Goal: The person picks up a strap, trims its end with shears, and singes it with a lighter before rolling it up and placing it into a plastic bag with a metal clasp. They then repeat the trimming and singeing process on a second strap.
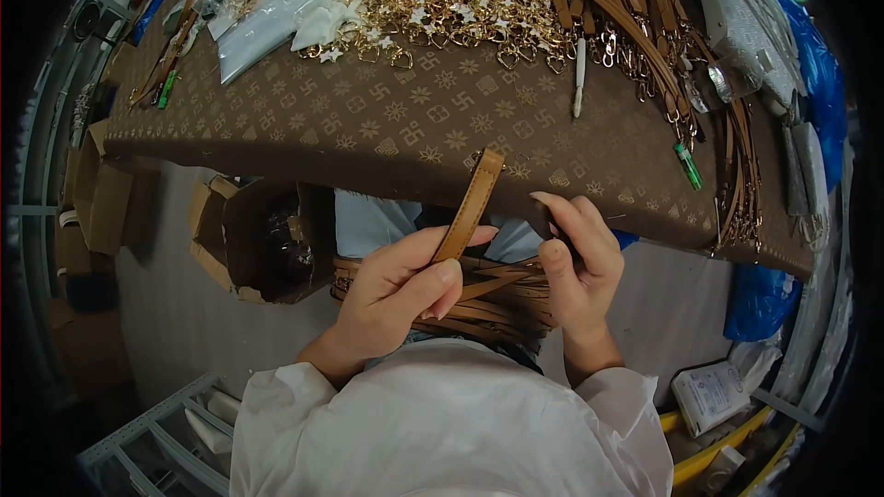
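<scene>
My left hand (pixel 391 299) pinches a tan leather strap (pixel 468 207) with stitched edges between thumb and fingers. The strap's upper end points up toward the table edge, with a small bit of metal near its tip. To the right, my right hand (pixel 587 271) is raised with its fingers curled and the thumb bent. Something dark shows between thumb and fingers there, too hidden to name. Below both hands, a bundle of similar tan straps (pixel 493 299) lies across my lap.
On the patterned brown tablecloth (pixel 368 120) are a heap of gold clasps with white star charms (pixel 442 5), plastic bags (pixel 285 14), more straps with hooks (pixel 635 18), a white pen-like stick (pixel 579 78) and a green-ended item (pixel 688 166). An open cardboard box (pixel 235 239) stands left below.
</scene>
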Demonstrator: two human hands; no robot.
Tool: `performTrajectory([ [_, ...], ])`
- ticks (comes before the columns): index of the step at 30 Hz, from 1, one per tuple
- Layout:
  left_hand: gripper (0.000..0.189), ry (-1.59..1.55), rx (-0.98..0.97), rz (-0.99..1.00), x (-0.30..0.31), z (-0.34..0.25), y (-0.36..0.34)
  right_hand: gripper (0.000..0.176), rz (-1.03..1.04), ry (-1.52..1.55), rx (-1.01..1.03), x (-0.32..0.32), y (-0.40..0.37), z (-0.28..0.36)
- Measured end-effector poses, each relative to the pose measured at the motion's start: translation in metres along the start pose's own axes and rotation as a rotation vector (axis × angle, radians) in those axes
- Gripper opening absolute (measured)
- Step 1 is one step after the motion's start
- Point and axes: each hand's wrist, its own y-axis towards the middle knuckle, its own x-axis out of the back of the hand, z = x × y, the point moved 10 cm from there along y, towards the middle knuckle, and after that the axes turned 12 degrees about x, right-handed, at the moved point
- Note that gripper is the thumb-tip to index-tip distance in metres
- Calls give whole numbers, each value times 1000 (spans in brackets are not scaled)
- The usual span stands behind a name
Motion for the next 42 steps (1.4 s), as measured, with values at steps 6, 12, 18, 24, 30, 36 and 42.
performTrajectory([
  [6,34,3,-6,-8,-1,2,1,35,-60,323,-117,-11,-7,-13],
  [12,25,28,55,24,-7,16,8,23,15,925,-492,-59,-16,-27],
  [18,23,-30,108,-22,5,25,14,18,-21,847,-419,-57,-9,-20],
  [24,15,29,58,-87,5,21,16,16,-43,765,-488,-53,-15,-27],
  [30,15,34,48,-66,1,19,12,16,-93,874,-521,-55,-17,-29],
  [36,17,-59,24,-100,5,29,17,13,-201,848,-584,-47,-22,-42],
  [42,24,770,-649,-455,0,-24,-8,15,-188,527,-458,-34,-18,-42],
])
